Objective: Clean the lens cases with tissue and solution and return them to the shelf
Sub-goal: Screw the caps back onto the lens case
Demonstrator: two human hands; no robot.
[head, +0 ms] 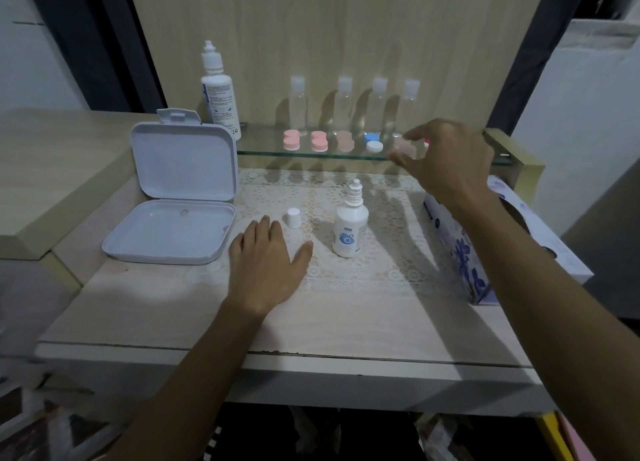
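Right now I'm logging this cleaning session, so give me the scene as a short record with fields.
left hand: left hand flat on the lace mat, fingers straight, holding nothing
right hand: right hand raised at the glass shelf, fingers spread beside the rightmost pink lens case, no grip yet
shelf cases: pink lens cases, one blue-and-white lens case
solution: small solution bottle upright on the mat, its cap off and standing apart to its left
tissue: tissue box at the right
other: open white box at the left
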